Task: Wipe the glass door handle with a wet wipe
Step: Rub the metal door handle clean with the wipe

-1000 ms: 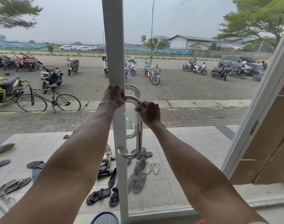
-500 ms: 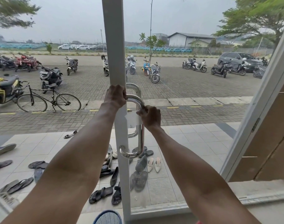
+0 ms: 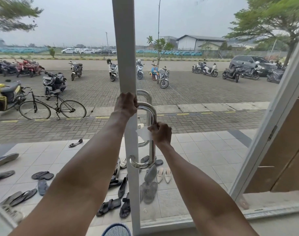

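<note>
A shiny steel D-shaped door handle [image 3: 152, 155] is fixed to the white frame [image 3: 124, 48] of the glass door, at the centre of the view. My left hand [image 3: 125, 104] grips the white frame beside the handle's top bend. My right hand [image 3: 160, 133] is closed around the handle's upright bar about halfway down, with a white wet wipe [image 3: 144, 132] pressed against the bar; a corner of the wipe sticks out to the left. A matching handle [image 3: 144, 95] shows through the glass on the outer side.
Through the glass lie several sandals and shoes [image 3: 150, 186] on a tiled porch, then a bicycle [image 3: 51, 108] and parked scooters on paving. A second white door frame [image 3: 271, 125] slants at the right next to brown panels [image 3: 288, 150]. A blue mesh object [image 3: 116, 230] sits at the bottom edge.
My right hand has slid down the upright bar with the wipe, from just under the top bend to about the middle. My left hand has stayed at the frame.
</note>
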Demonstrator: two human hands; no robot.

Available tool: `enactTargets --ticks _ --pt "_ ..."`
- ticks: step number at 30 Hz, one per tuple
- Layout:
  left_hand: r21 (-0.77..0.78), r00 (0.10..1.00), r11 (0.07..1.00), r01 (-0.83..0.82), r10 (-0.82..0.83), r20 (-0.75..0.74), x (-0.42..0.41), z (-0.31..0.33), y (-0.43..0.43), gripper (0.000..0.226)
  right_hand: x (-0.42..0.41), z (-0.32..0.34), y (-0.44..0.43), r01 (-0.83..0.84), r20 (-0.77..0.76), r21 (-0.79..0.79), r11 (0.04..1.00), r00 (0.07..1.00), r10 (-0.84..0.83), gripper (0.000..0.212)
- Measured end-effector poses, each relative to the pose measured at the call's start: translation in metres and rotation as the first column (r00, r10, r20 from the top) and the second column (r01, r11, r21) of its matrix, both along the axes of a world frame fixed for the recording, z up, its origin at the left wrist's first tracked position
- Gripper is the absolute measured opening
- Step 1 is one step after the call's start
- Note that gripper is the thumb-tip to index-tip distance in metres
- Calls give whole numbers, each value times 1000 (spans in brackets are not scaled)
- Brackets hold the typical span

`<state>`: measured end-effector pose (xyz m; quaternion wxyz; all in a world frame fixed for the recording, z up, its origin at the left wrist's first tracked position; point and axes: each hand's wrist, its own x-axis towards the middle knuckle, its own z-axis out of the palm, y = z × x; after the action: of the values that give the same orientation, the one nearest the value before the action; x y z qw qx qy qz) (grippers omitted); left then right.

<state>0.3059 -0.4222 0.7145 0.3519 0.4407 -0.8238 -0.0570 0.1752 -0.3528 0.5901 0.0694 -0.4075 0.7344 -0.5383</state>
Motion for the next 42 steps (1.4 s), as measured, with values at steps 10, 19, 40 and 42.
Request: enactTargets --ticks 10,19,40,42 --pt "-3 1000 1000 -25 25 10 -1 0 0 11 8 29 -12 20 20 -264 964 1000 -15 23" --pt "18 999 999 -30 31 -44 -2 2 -1 14 -2 -19 -12 -49 -23 -113 992 999 47 18" --pt "15 993 999 -33 35 -114 -3 -7 -1 21 -2 -46 -17 -3 -163 -221 975 986 -34 35" --pt "23 992 999 -31 33 -123 -4 -8 -2 21 -1 -66 -13 -11 -145 -169 985 989 -14 25"
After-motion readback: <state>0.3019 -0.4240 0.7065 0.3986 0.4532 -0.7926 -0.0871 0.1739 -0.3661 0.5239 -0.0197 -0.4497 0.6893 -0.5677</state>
